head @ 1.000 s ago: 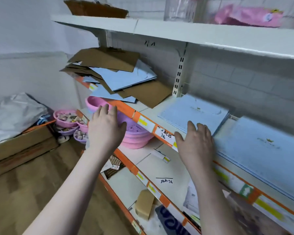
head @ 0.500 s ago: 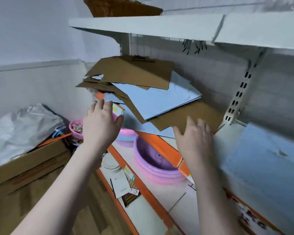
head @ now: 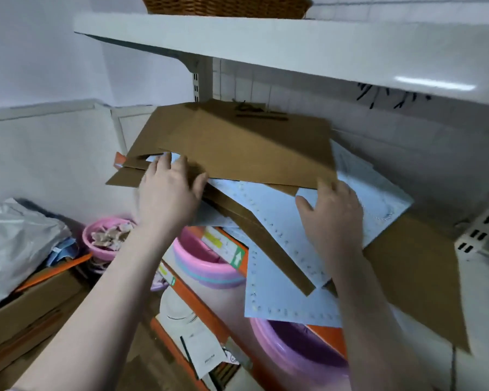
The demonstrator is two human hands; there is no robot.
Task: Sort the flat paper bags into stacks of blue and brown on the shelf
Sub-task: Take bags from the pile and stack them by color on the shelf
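Observation:
A mixed pile of flat paper bags lies on the middle shelf. Its top brown bag (head: 246, 148) is wide and slightly tilted, with light blue bags (head: 283, 221) and other brown bags (head: 412, 277) fanned out under it, some overhanging the shelf front. My left hand (head: 170, 190) rests with spread fingers on the lower layers at the pile's left front, thumb against the top brown bag's edge. My right hand (head: 333, 218) lies on a blue bag, its fingertips touching the top brown bag's front right corner. Neither hand clearly grips a bag.
A white upper shelf (head: 266, 43) with a wicker basket (head: 223, 5) hangs low over the pile. Pink and purple basins (head: 206, 266) sit on the orange-edged shelf below. At the left are a cardboard box (head: 31, 306) and a silver bag (head: 14, 244).
My view has swung left from the sorted blue stacks to the mixed pile. Both hands have moved up and forward from the shelf front to the pile's front edge.

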